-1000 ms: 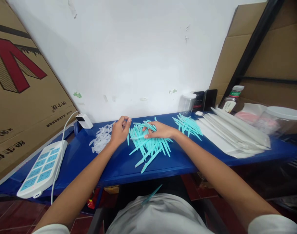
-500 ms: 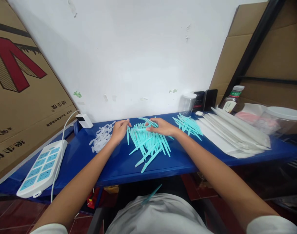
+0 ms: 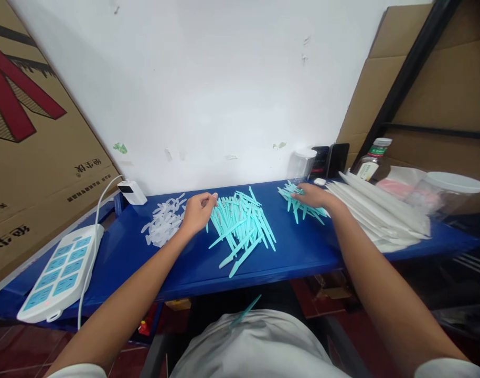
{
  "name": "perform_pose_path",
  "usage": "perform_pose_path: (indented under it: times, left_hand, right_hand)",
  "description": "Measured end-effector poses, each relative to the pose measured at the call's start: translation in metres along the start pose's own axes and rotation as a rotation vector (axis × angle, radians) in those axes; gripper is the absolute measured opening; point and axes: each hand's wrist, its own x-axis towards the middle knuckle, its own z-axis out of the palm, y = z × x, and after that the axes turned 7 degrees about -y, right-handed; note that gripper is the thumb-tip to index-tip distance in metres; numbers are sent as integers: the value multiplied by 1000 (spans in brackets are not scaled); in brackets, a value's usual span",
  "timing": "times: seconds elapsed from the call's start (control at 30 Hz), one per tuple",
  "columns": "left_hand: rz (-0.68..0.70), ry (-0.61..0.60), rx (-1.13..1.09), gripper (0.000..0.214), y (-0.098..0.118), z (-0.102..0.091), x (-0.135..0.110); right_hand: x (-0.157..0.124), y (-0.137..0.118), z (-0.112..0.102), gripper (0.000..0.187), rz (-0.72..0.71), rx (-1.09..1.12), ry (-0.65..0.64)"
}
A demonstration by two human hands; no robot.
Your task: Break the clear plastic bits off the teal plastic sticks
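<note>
Blue table [image 3: 302, 252]: left hand [image 3: 198, 210] touches large teal pile [image 3: 242, 226], right hand [image 3: 314, 195] small pile [image 3: 300, 210].

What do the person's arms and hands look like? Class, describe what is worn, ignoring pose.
Both arms are bare up to short white sleeves, the left sleeve and right sleeve just showing at the bottom corners. The left hand and right hand wear no gloves; no watch, ring or bracelet shows.

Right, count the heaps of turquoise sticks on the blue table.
2: the large heap mid-table beside the left hand, the small heap farther right under the right hand.
</note>
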Motion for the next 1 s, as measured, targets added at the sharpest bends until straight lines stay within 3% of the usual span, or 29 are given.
perform_pose_path:
  times: [0.1, 0.23, 0.43, 0.67, 0.87, 1.0]
  left_hand:
    - [28, -3, 50, 46, 4, 2, -2]
    - [45, -8, 103, 46, 4, 4, -4]
    - [95, -35, 150, 46, 4, 4, -5]
    - [131, -67, 151, 45, 6, 4, -7]
    - [153, -71, 169, 45, 7, 3, -7]
    - [162, -76, 191, 45, 7, 2, -7]
  right_hand:
    - [0, 9, 7, 53, 54, -69, -78]
    - [1, 7, 9, 49, 95, -74, -28]
    - [-7, 6, 11, 43, 93, 185, -17]
    - [-5, 15, 15, 35, -7, 278, 166]
    - [-18, 8, 3, 24, -43, 416, 295]
    - [-40, 13, -5, 26, 25, 271, 400]
